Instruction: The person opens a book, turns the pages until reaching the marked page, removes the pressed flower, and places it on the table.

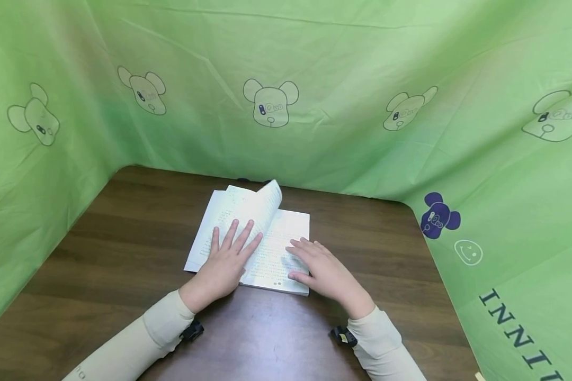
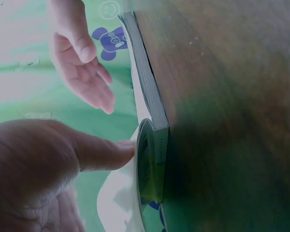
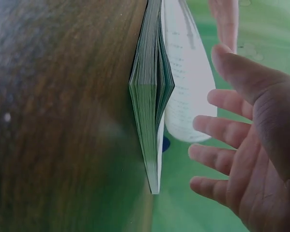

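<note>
Open book on the worktop, spine running near to far. Left hand is nearer: grip released, spread on the left pages. Right hand, grip loose, grasping nothing, hovers apart at the right page's outer edge.

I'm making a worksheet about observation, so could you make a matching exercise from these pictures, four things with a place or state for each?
Things:
1. book
2. left hand
3. right hand
4. purple bear print

Places or states:
A. on the green curtain, right of the table
B. raised above the right-hand page
C. lying open on the table
D. fingers spread over the left-hand pages

Pairs: 1-C, 2-D, 3-B, 4-A
</note>
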`<state>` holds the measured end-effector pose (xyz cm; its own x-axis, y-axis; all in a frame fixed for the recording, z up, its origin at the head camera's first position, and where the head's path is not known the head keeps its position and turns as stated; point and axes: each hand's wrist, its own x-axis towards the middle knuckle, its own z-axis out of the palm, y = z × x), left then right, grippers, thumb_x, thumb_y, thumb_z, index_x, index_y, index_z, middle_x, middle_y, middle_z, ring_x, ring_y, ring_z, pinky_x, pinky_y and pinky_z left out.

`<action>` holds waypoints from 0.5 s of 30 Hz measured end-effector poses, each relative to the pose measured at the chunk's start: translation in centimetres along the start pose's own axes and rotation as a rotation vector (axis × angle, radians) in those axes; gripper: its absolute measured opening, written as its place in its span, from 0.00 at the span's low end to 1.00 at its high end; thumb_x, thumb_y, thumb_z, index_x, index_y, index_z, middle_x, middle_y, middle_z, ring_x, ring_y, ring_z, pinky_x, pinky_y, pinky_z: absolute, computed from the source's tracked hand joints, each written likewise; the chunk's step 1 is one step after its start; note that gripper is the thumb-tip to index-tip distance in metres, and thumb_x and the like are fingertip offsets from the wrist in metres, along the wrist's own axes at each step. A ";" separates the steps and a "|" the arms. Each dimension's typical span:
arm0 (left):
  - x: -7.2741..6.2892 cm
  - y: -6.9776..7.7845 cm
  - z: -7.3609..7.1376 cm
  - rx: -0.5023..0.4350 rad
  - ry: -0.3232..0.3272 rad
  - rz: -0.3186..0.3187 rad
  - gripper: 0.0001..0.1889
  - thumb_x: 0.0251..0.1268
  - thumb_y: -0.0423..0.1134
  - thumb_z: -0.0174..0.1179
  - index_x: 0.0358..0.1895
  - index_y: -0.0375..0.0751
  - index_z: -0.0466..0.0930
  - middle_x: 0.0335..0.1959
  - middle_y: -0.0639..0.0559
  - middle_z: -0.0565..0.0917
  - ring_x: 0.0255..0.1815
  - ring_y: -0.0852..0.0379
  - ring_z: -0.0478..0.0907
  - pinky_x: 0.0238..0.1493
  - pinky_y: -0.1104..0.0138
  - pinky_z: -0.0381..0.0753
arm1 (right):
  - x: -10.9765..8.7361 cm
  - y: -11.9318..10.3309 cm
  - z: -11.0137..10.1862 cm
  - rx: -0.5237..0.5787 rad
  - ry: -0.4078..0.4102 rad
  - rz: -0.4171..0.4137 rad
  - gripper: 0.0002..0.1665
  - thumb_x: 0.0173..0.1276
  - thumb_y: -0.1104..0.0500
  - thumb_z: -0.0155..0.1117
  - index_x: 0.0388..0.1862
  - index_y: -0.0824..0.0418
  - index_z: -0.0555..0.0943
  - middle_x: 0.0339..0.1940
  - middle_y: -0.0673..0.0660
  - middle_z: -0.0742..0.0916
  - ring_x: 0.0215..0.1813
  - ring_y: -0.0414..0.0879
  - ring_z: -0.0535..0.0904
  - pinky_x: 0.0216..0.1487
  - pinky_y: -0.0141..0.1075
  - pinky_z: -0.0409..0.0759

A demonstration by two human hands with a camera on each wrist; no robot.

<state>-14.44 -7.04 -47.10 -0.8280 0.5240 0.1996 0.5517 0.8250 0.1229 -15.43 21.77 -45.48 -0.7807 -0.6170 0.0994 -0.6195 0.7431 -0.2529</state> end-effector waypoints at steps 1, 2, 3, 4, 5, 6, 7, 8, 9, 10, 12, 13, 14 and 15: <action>0.0 0.0 -0.1 -0.007 -0.021 0.020 0.46 0.63 0.29 0.65 0.83 0.50 0.53 0.86 0.46 0.41 0.85 0.35 0.34 0.73 0.28 0.40 | 0.0 0.0 0.0 -0.004 -0.011 0.001 0.38 0.71 0.41 0.68 0.73 0.58 0.74 0.76 0.60 0.75 0.79 0.60 0.65 0.77 0.59 0.60; 0.0 0.1 -0.1 -0.017 -0.044 0.035 0.46 0.63 0.27 0.62 0.83 0.50 0.54 0.86 0.46 0.42 0.85 0.36 0.34 0.74 0.28 0.39 | -0.1 0.0 0.0 -0.005 -0.020 0.001 0.39 0.70 0.41 0.68 0.74 0.58 0.73 0.77 0.60 0.74 0.80 0.60 0.64 0.78 0.60 0.59; 0.0 0.1 -0.2 -0.026 -0.066 0.047 0.45 0.62 0.24 0.60 0.83 0.50 0.55 0.86 0.47 0.42 0.85 0.36 0.35 0.74 0.28 0.39 | -0.1 0.0 0.0 -0.005 -0.030 0.000 0.41 0.70 0.40 0.68 0.75 0.58 0.73 0.77 0.60 0.73 0.80 0.60 0.64 0.78 0.60 0.59; -0.1 0.1 -0.3 -0.037 -0.085 0.054 0.46 0.61 0.23 0.60 0.83 0.50 0.56 0.86 0.48 0.43 0.85 0.37 0.35 0.75 0.29 0.38 | -0.1 -0.1 0.0 -0.004 -0.038 -0.001 0.42 0.69 0.40 0.69 0.75 0.58 0.72 0.78 0.60 0.73 0.80 0.61 0.63 0.78 0.60 0.58; -0.1 0.2 -0.3 -0.044 -0.100 0.061 0.46 0.60 0.22 0.59 0.82 0.50 0.57 0.86 0.49 0.43 0.85 0.37 0.35 0.75 0.29 0.38 | -0.2 -0.1 0.0 -0.002 -0.047 -0.004 0.43 0.68 0.39 0.69 0.75 0.59 0.72 0.78 0.61 0.72 0.80 0.61 0.62 0.78 0.60 0.57; -0.1 0.2 -0.3 -0.050 -0.111 0.066 0.45 0.59 0.21 0.59 0.82 0.50 0.58 0.86 0.49 0.44 0.85 0.38 0.36 0.75 0.30 0.38 | -0.2 0.0 0.1 0.000 -0.056 -0.005 0.44 0.68 0.39 0.70 0.76 0.59 0.71 0.78 0.61 0.71 0.81 0.61 0.62 0.78 0.60 0.57; -0.1 0.2 -0.4 -0.050 -0.120 0.072 0.45 0.59 0.21 0.59 0.81 0.49 0.60 0.86 0.50 0.45 0.85 0.38 0.37 0.75 0.30 0.38 | -0.3 0.0 0.2 0.004 -0.065 -0.007 0.45 0.67 0.38 0.70 0.76 0.59 0.71 0.79 0.61 0.71 0.81 0.62 0.61 0.78 0.61 0.56; -0.2 0.2 -0.4 -0.049 -0.130 0.075 0.44 0.59 0.21 0.59 0.80 0.49 0.61 0.86 0.50 0.46 0.85 0.39 0.38 0.76 0.31 0.39 | -0.3 0.0 0.3 0.006 -0.073 -0.008 0.46 0.67 0.38 0.70 0.76 0.59 0.70 0.79 0.61 0.70 0.81 0.62 0.61 0.78 0.61 0.56; -0.2 0.2 -0.5 -0.046 -0.139 0.079 0.43 0.59 0.21 0.59 0.80 0.49 0.63 0.86 0.50 0.48 0.85 0.39 0.39 0.76 0.31 0.39 | -0.3 0.1 0.4 0.007 -0.082 -0.009 0.46 0.66 0.38 0.70 0.77 0.58 0.70 0.80 0.62 0.69 0.81 0.62 0.60 0.79 0.61 0.55; -0.2 0.1 -0.5 -0.044 -0.149 0.083 0.42 0.59 0.21 0.59 0.79 0.49 0.64 0.86 0.51 0.49 0.85 0.39 0.39 0.76 0.31 0.39 | -0.3 0.1 0.5 0.009 -0.091 -0.011 0.47 0.66 0.37 0.71 0.77 0.58 0.70 0.80 0.62 0.69 0.81 0.62 0.60 0.79 0.61 0.55; -0.2 0.1 -0.6 -0.041 -0.176 0.088 0.40 0.59 0.22 0.59 0.78 0.49 0.67 0.85 0.51 0.51 0.85 0.40 0.40 0.76 0.31 0.40 | -0.4 0.2 0.7 0.013 -0.107 -0.014 0.48 0.66 0.37 0.71 0.77 0.58 0.70 0.80 0.62 0.68 0.82 0.63 0.59 0.79 0.62 0.54; -0.1 0.1 -0.6 -0.040 -0.190 0.088 0.39 0.61 0.22 0.58 0.77 0.50 0.68 0.85 0.51 0.51 0.85 0.40 0.41 0.76 0.31 0.40 | -0.4 0.2 0.8 0.016 -0.113 -0.016 0.48 0.65 0.36 0.71 0.77 0.58 0.70 0.80 0.62 0.68 0.82 0.63 0.58 0.79 0.62 0.54; -0.1 0.1 -0.6 -0.041 -0.200 0.085 0.36 0.63 0.23 0.58 0.76 0.49 0.69 0.85 0.51 0.52 0.85 0.40 0.42 0.76 0.31 0.41 | -0.4 0.2 0.8 0.020 -0.118 -0.017 0.49 0.65 0.35 0.71 0.77 0.58 0.70 0.80 0.62 0.68 0.82 0.63 0.58 0.79 0.62 0.54; -0.1 0.1 -0.7 -0.039 -0.209 0.081 0.34 0.66 0.25 0.57 0.76 0.49 0.70 0.85 0.50 0.53 0.85 0.40 0.42 0.76 0.31 0.41 | -0.4 0.1 0.8 0.025 -0.124 -0.018 0.50 0.64 0.35 0.71 0.77 0.58 0.70 0.80 0.62 0.68 0.82 0.64 0.58 0.79 0.62 0.53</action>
<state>-14.21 -7.14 -46.46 -0.7816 0.6237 0.0047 0.6169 0.7719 0.1535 -15.11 21.92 -46.35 -0.7521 -0.6589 -0.0151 -0.6301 0.7256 -0.2767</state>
